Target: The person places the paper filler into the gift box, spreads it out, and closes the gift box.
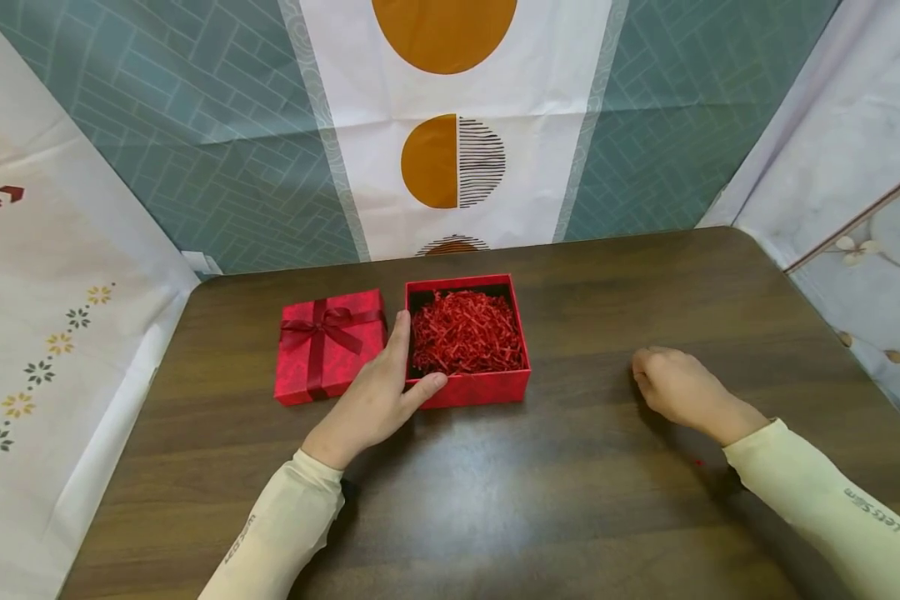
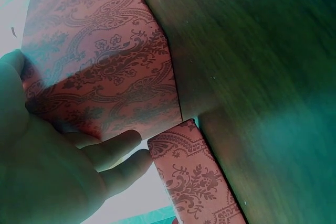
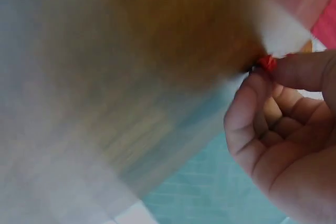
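Observation:
An uncovered red gift box (image 1: 491, 388) with a floral pattern stands on the table, filled with red shredded paper (image 1: 467, 333). My left hand (image 1: 375, 392) rests against its near left corner, fingers stretched along the left side and thumb across the front. In the left wrist view the hand (image 2: 58, 166) lies beside the patterned box wall (image 2: 105, 61). Off to the right, my right hand (image 1: 678, 387) is low over the table. The right wrist view shows its thumb and index finger pinching a small bit of red shredded paper (image 3: 268, 62).
Left of the box lies its red lid (image 1: 352, 358) with a dark red ribbon bow (image 1: 321, 330), close behind the left hand's fingers. A tiny red scrap (image 1: 699, 462) lies on the brown wooden table (image 1: 450, 517) near the right wrist. Patterned cloths (image 1: 255, 167) hang around the table.

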Demonstrator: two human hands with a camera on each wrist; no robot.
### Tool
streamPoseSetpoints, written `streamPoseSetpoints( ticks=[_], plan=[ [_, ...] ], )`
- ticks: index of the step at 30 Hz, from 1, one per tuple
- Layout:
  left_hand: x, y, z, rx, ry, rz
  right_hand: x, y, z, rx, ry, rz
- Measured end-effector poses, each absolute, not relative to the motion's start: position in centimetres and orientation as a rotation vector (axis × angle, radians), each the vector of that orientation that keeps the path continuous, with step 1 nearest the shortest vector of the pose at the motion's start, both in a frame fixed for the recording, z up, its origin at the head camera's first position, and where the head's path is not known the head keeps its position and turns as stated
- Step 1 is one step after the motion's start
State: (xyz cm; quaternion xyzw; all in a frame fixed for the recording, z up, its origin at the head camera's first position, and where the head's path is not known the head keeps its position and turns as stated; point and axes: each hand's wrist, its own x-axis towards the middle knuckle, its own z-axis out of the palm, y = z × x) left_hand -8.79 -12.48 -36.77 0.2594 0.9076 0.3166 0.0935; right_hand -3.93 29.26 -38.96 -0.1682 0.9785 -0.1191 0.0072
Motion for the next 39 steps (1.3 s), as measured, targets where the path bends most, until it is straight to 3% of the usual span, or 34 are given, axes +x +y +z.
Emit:
streamPoseSetpoints(
  ticks=[9,20,27,39],
  plan=[
    [-8.7,-12.5,-37.1,0.76,2.678,0.951,-6.9,30.3,-36.3,-0.427,2.908,-0.697],
    [-8.7,-12.5,-37.2,0.755,2.676,0.953,-9.7,19.7,-29.2,-0.651,2.894,-1.015],
    [-8.8,-12.1,-37.2,0.768,2.674,0.951,-10.9,16.7,-28.4,-0.736,2.941,-1.016],
    [-8.8,-12.7,-36.9,0.747,2.679,0.967,-10.7,17.9,-27.8,-0.786,3.023,-1.008]
  ],
)
